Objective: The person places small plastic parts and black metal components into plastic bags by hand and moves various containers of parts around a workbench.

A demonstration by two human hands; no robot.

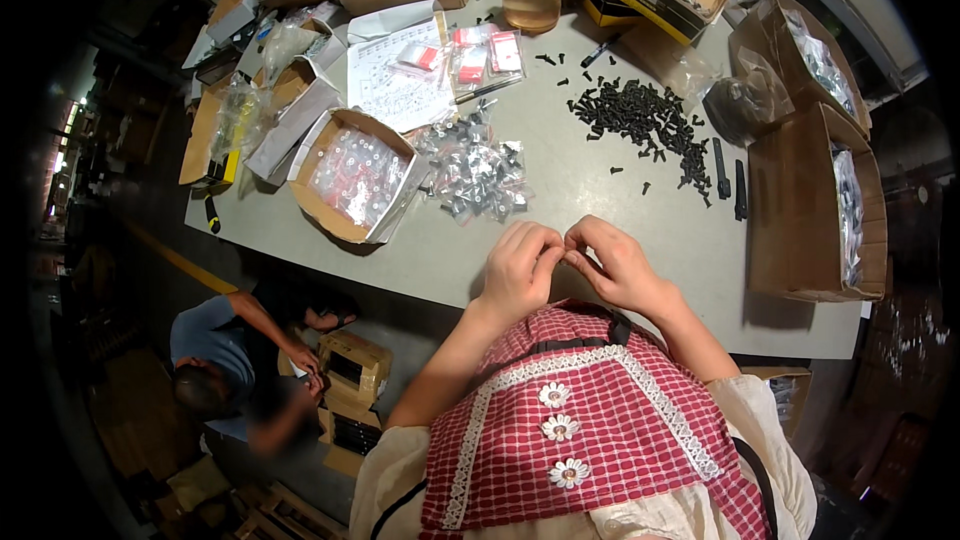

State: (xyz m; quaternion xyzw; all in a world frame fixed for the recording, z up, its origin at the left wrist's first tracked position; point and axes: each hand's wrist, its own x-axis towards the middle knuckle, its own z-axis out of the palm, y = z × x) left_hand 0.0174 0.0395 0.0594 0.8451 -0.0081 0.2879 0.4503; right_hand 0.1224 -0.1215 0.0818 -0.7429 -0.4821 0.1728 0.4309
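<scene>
Grey table [600, 230] runs in front of the person, and both hands meet just above its near edge. The left hand [518, 265] and right hand [615, 265] are curled fingertip to fingertip, pinching something small between them; it is too small to make out, and held close, likely so it can be seen. Beyond the hands lie a heap of clear bags [475, 175] and a pile of black screws [640, 120], both within easy reach. An open box [355, 175] of bagged parts sits to the left, and more boxes [815, 200] line the right edge. On the floor at left, another person [225, 365] bends over cartons.
</scene>
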